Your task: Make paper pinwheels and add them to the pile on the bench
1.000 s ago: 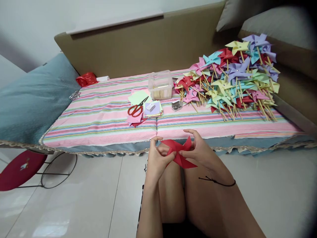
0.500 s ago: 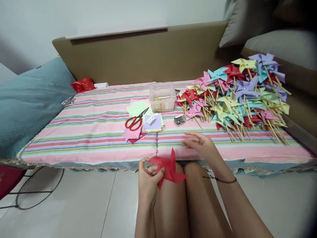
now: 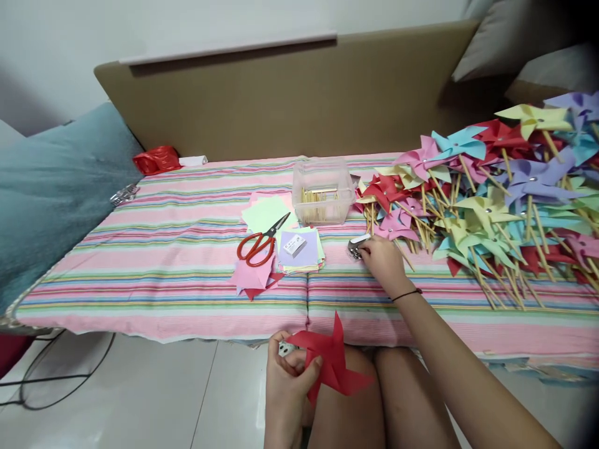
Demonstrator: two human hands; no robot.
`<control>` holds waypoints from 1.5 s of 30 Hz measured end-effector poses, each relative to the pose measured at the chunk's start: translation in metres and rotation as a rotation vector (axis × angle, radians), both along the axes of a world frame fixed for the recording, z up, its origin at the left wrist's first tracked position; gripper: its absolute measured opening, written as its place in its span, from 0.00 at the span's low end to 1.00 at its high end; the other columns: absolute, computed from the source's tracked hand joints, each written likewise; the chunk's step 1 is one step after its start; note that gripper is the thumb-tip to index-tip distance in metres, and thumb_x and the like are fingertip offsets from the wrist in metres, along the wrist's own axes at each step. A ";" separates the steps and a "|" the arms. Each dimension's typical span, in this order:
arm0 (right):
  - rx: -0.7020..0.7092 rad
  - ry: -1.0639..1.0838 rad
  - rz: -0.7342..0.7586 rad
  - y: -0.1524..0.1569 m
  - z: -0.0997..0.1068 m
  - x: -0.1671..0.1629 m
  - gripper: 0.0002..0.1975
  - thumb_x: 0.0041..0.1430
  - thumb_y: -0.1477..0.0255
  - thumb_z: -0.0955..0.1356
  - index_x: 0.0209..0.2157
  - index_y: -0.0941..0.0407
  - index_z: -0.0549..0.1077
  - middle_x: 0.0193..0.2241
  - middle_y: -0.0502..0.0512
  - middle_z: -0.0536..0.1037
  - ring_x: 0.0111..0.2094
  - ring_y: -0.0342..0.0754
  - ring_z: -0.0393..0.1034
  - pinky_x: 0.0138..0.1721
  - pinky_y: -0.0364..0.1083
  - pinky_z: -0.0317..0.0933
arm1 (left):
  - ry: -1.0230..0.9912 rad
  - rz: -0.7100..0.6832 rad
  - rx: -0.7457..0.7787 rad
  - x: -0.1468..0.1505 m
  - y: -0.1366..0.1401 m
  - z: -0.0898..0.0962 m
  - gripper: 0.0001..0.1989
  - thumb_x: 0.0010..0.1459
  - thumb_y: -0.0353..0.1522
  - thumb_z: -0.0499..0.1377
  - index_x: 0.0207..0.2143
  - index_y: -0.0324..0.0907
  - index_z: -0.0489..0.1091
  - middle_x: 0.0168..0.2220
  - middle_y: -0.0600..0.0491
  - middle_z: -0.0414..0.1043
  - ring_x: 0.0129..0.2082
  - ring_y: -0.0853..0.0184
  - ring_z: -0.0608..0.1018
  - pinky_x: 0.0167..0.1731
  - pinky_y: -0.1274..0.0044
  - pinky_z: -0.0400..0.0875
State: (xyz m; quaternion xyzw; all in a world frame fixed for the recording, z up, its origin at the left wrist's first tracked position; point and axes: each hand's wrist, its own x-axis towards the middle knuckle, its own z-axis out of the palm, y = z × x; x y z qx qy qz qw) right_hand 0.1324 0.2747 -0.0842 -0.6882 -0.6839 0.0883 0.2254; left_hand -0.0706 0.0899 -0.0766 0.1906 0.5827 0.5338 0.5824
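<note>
My left hand (image 3: 291, 386) is closed on a red paper pinwheel (image 3: 331, 362), its thumb pressing the folded tips at the centre. The pinwheel is above my knees and has no stick. My right hand (image 3: 384, 262) reaches onto the striped cloth, fingertips together at a small open box of metal pins (image 3: 355, 246). Whatever those fingertips pinch is hidden. Left of that box lies a stack of coloured paper squares (image 3: 304, 252), with a small white box (image 3: 294, 245) on top. Red-handled scissors (image 3: 257, 246) lie beside the stack, partly over other paper sheets.
A clear plastic bin (image 3: 324, 187) holding short wooden sticks stands behind the paper. Many finished pinwheels (image 3: 486, 215) on sticks are heaped at the right. A red plastic bag (image 3: 156, 160) and a metal object (image 3: 124, 194) lie at the far left of the striped cloth (image 3: 154, 249).
My right hand has moved forward from above the front edge to the pin box. My left hand still holds the red pinwheel. The view has shifted, with things appearing nearer.
</note>
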 end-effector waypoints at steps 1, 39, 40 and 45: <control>0.001 0.009 -0.005 0.000 -0.002 0.000 0.12 0.55 0.79 0.64 0.28 0.59 0.80 0.33 0.64 0.77 0.37 0.56 0.70 0.38 0.50 0.58 | 0.000 -0.003 -0.008 0.001 0.000 -0.002 0.31 0.38 0.34 0.70 0.40 0.47 0.54 0.18 0.59 0.74 0.17 0.70 0.73 0.22 0.81 0.64; 0.120 1.406 -0.030 -0.268 0.099 -0.028 0.06 0.47 0.68 0.76 0.27 0.53 0.78 0.24 0.50 0.80 0.27 0.42 0.74 0.31 0.40 0.68 | 0.089 0.011 0.330 0.035 -0.073 0.090 0.28 0.45 0.27 0.67 0.39 0.46 0.50 0.21 0.60 0.75 0.19 0.74 0.74 0.25 0.83 0.67; 0.125 1.325 0.026 -0.274 0.104 -0.032 0.04 0.49 0.68 0.75 0.28 0.52 0.78 0.25 0.50 0.80 0.28 0.43 0.74 0.32 0.41 0.68 | 0.093 -0.007 0.343 0.036 -0.075 0.092 0.27 0.45 0.27 0.66 0.39 0.46 0.50 0.21 0.60 0.75 0.19 0.74 0.74 0.25 0.82 0.67; 0.265 0.965 0.113 -0.288 0.106 -0.040 0.03 0.54 0.72 0.72 0.29 0.48 0.79 0.27 0.48 0.80 0.30 0.45 0.72 0.35 0.46 0.65 | 0.052 -0.092 0.360 0.036 -0.085 0.104 0.27 0.45 0.27 0.66 0.40 0.46 0.51 0.21 0.61 0.74 0.21 0.73 0.75 0.27 0.80 0.69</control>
